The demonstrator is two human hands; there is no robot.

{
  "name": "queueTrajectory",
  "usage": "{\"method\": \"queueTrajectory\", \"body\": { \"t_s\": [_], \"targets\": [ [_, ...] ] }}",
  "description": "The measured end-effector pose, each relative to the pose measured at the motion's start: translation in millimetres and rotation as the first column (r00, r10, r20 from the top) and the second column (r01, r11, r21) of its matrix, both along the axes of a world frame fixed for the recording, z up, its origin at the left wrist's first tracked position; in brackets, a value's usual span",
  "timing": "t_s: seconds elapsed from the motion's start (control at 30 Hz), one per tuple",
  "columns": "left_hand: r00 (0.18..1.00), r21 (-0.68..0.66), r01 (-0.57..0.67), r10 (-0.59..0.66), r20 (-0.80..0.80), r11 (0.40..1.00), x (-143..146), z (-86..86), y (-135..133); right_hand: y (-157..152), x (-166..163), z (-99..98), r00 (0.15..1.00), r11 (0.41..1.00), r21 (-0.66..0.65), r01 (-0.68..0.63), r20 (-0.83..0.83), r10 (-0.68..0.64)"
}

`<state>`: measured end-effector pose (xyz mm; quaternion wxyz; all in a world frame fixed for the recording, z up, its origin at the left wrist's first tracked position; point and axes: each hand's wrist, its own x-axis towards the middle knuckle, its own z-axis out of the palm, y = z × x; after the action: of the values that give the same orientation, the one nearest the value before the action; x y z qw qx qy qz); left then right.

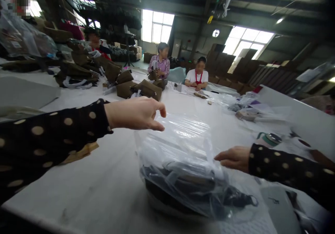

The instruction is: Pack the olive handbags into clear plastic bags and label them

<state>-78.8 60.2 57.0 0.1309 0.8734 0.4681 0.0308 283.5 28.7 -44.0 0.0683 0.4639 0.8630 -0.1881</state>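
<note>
A clear plastic bag [183, 132] lies on the white table in front of me, its flat part stretching away from me. Inside it is a dark bag [180, 188] with a strap and a metal ring at its right end; glare and folds hide details. Over the far left part of the plastic is my left hand [136, 113], its thumb and index finger curved and apart with nothing between them. My right hand [234, 158] is at the plastic's right edge, fingers stretched out to the left; whether the fingertips touch it I cannot tell.
Several brown bags [141, 89] are heaped at the far left of the table [104, 185]. A green-and-white cup [269, 139] and a roll [300, 143] stand at the right, near loose plastic [243, 103]. Several people sit across the table. A grey box [281, 209] lies at the near right.
</note>
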Motion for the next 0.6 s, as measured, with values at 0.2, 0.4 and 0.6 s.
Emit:
{"method": "queueTrajectory", "body": {
  "t_s": [0.2,0.4,0.6],
  "targets": [
    [0.996,-0.012,-0.035,0.034,-0.083,0.999,-9.5,5.7,-9.6,-40.3,59.3,49.2,0.969,0.967,0.250,0.056,0.219,-0.112],
    [0.970,-0.201,-0.236,0.243,0.013,0.951,-15.6,11.6,-6.7,-57.8,97.7,64.1,0.947,0.791,0.566,-0.231,0.318,0.048],
    [0.971,-0.149,-0.217,0.228,0.068,0.965,-4.7,12.4,1.3,-78.7,79.0,88.4,0.987,0.702,0.706,-0.096,0.160,-0.025]
  ]
}}
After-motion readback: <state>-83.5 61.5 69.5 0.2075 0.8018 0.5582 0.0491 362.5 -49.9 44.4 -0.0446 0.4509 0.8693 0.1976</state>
